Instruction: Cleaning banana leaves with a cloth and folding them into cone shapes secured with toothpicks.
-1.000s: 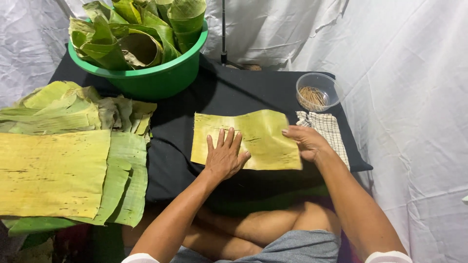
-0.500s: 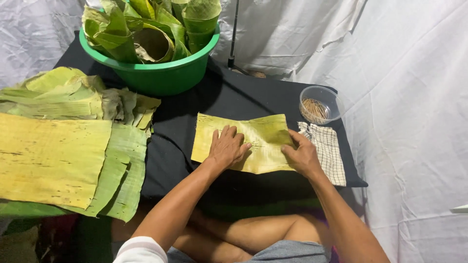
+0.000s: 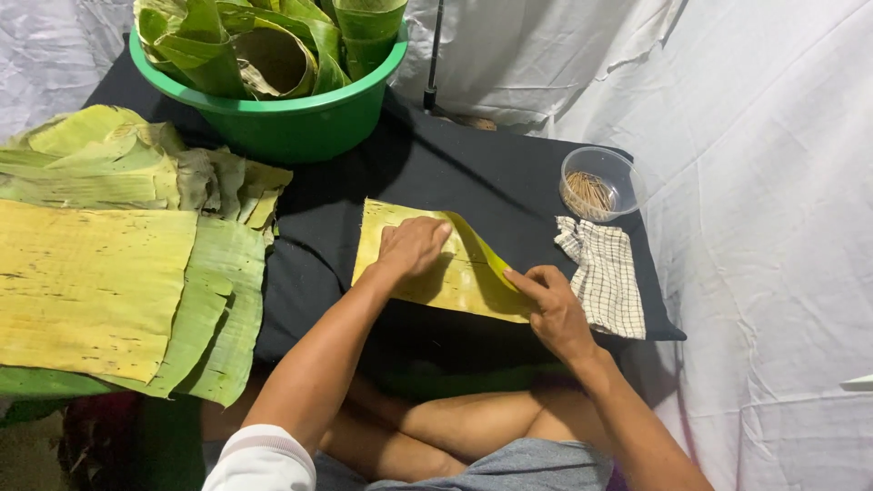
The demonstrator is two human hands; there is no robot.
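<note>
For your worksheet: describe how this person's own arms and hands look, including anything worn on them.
Both forearms are bare. The left hand and the right hand are bare too, with no gloves, rings, watch or bracelets showing. A white short sleeve with a thin pale pink band covers the left upper arm; the right sleeve is out of frame.

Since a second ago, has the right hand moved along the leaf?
Yes. The right hand has slid left, away from the checked cloth and toward the left hand, folding the leaf's right edge up and inward.
</note>
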